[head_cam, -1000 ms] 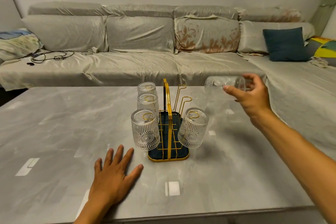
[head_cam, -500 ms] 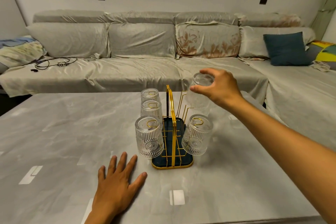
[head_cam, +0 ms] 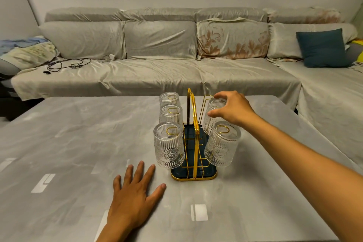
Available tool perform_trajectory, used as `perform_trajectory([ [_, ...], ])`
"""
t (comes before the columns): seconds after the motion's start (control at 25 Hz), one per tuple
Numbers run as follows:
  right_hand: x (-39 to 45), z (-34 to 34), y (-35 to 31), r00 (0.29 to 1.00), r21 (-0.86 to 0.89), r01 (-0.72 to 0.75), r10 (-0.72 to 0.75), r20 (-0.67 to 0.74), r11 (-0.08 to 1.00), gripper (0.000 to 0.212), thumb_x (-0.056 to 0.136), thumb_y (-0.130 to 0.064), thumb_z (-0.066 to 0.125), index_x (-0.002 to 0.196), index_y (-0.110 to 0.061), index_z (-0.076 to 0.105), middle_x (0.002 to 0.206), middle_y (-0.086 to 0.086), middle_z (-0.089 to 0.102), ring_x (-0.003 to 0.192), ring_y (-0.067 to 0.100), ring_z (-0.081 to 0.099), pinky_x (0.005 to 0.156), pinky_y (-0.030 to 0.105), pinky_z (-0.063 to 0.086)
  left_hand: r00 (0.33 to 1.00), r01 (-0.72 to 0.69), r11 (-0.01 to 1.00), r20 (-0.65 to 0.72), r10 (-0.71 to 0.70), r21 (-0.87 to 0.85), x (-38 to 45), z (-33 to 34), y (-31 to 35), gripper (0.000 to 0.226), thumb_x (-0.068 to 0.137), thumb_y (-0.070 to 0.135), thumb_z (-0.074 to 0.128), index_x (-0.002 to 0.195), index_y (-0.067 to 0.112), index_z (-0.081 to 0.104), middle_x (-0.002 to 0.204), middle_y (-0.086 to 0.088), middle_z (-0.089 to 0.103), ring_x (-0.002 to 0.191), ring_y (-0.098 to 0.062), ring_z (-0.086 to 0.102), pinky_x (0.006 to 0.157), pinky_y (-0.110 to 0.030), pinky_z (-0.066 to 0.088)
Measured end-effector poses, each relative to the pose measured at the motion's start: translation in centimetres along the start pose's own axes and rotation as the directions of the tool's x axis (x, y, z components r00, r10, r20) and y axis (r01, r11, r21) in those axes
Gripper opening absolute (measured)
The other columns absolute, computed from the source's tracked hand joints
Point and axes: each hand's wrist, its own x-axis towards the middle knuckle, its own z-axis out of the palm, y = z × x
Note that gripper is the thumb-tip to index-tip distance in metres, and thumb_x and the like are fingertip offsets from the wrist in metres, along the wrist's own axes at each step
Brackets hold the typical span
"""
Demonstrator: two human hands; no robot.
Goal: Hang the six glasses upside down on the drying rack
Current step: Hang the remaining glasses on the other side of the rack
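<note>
At the middle of the bench (head_cam: 78, 143) stands the gold wire drying rack (head_cam: 193, 143) on its dark blue tray, with five ribbed glasses upside down on its prongs. Three hang in a row on its 9 o'clock side: the near glass (head_cam: 169, 146), the middle glass (head_cam: 171, 115) and the far glass (head_cam: 169, 99). On the 3 o'clock side the front glass (head_cam: 222, 146) tilts outward, and just behind it the fifth glass (head_cam: 211, 118) sits on its prong with the right hand (head_cam: 232, 109) curled over its upturned base, fingers and thumb pinching it. One bare prong (head_cam: 208, 96) rises at 1 o'clock, touching the fingertips. The left hand (head_cam: 135, 192) lies flat and spread wide on the bench at 7 o'clock from the rack, holding nothing. Beyond the bench at 12 o'clock runs a grey covered sofa (head_cam: 157, 76), with a black cable (head_cam: 64, 64) at 10 o'clock and a teal cushion (head_cam: 322, 48) at 2 o'clock.
</note>
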Motion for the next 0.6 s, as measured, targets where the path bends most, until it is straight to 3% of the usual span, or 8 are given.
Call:
perform_trajectory([
  [0.4,0.7,1.0,0.5,0.988,0.013,-0.1,0.098,0.118,0.995,0.07,0.062,-0.03,0.087,0.123,-0.019,0.056,0.128,0.009,0.057,0.111,0.027,0.054,0.09,0.045,0.049,1.0,0.009,1.0,0.007,-0.009,0.007,0.3,0.5,-0.3,0.085,0.067,0.089,-0.006,0.144,0.053,-0.01,0.16,0.013,-0.014,0.147,-0.017,-0.017,0.116,-0.05,-0.011],
  [0.52,0.6,0.3,1.0,0.983,0.178,-0.108,0.079,0.165,0.978,0.061,0.068,-0.042,0.081,0.12,-0.02,0.057,0.117,0.0,0.058,0.105,0.021,0.055,0.086,0.038,0.048,1.0,0.014,1.0,0.004,-0.014,0.005,0.3,0.7,-0.4,0.083,0.068,0.089,-0.005,0.142,0.053,-0.013,0.158,0.014,-0.016,0.147,-0.016,-0.017,0.116,-0.049,-0.011],
  [0.6,0.5,-0.3,2.4,0.992,0.352,-0.127,0.127,0.022,0.927,0.042,0.076,-0.048,0.072,0.108,-0.022,0.064,0.103,-0.008,0.063,0.095,0.014,0.059,0.075,0.027,0.046,1.0,0.001,1.0,0.001,-0.001,0.001,0.3,0.7,-0.6,0.083,0.069,0.088,-0.004,0.143,0.052,-0.01,0.158,0.015,-0.016,0.147,-0.015,-0.016,0.117,-0.048,-0.011],
])
